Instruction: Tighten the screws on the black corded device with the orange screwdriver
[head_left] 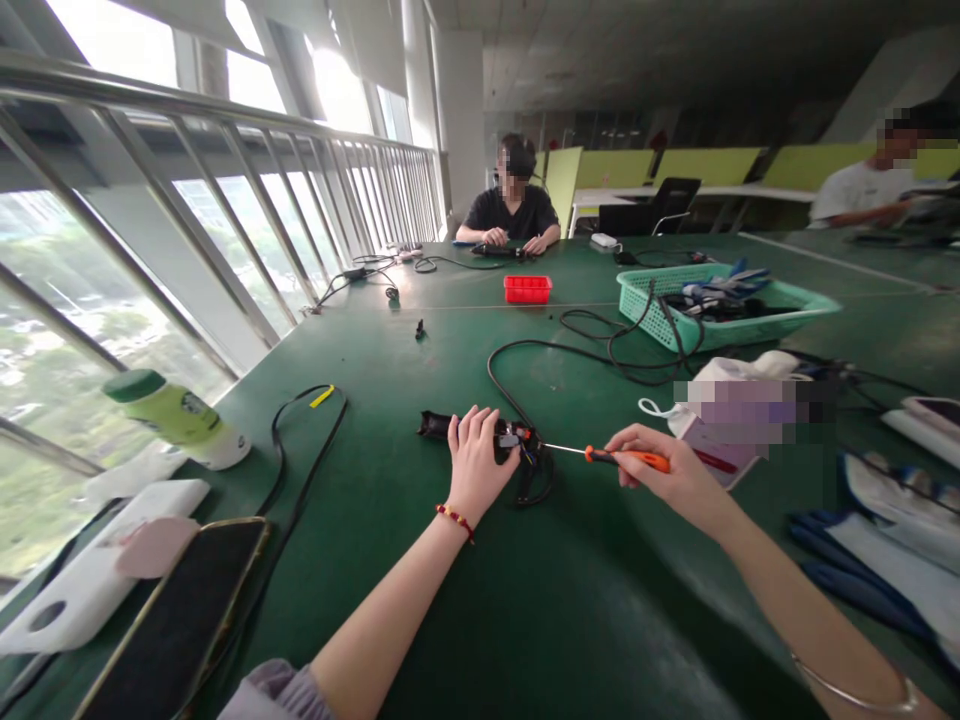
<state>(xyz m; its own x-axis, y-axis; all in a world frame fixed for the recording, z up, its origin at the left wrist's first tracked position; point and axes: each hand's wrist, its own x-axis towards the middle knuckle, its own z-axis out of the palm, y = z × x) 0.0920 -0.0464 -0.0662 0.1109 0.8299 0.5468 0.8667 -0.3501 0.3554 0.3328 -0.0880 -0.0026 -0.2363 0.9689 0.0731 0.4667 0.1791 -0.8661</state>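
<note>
Under my left hand lies a black corded device, its right end opened up to show small metal and coloured parts. My left fingers wrap over its middle and press it to the table. From that right end a black cable loops away to the back. My right hand is closed around an orange and black screwdriver. Its thin shaft points left, and the tip reaches the exposed parts; whether it sits in a screw is too small to tell.
A green bottle, white power bank and phone stand along the left edge. Behind are a red tray and a green basket of parts. Gloves lie right. A person works across the table.
</note>
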